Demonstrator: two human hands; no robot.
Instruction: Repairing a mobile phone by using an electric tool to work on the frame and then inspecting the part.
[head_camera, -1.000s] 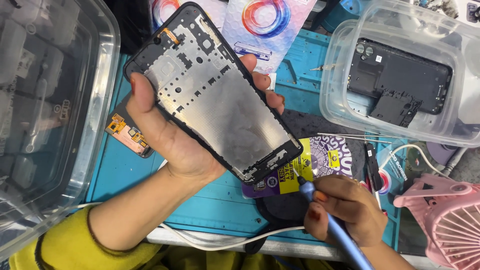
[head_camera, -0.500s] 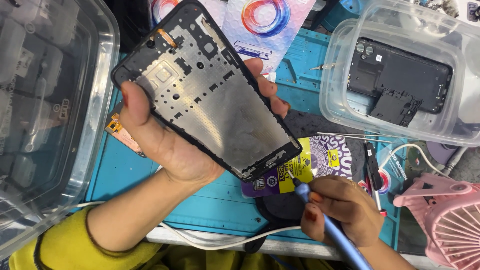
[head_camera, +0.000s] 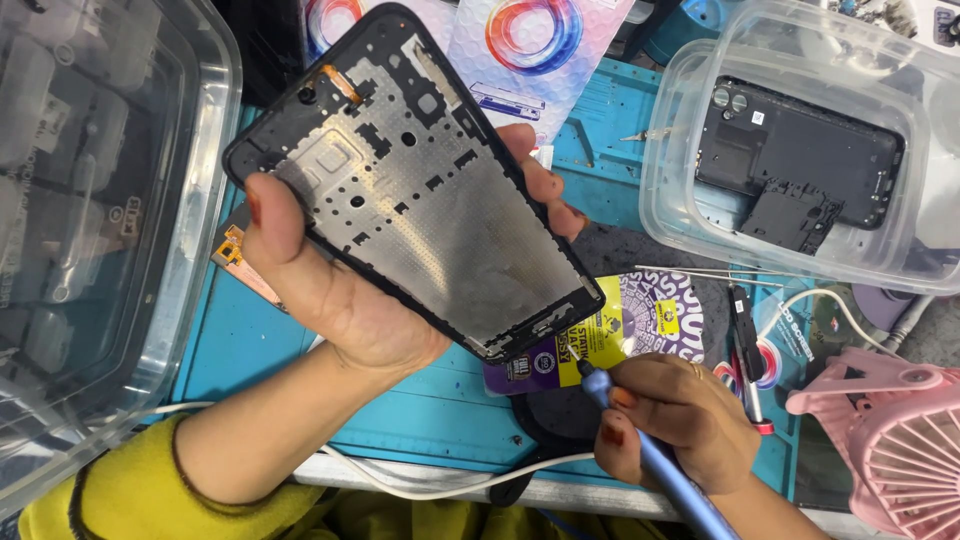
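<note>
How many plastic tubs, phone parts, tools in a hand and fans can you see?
Clear plastic tubs: 2, left tub, right tub
Phone parts: 2, phone frame in left hand, black back part
Blue tool in right hand: 1
Pink fan: 1
Total: 6

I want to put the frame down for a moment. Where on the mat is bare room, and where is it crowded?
Bare teal mat shows below the black phone frame, between the left hand and the mat's near edge, and beside the large clear bin. It is crowded on the right: clear tub, pink fan, packets, and the right hand holding the blue tool.
</note>
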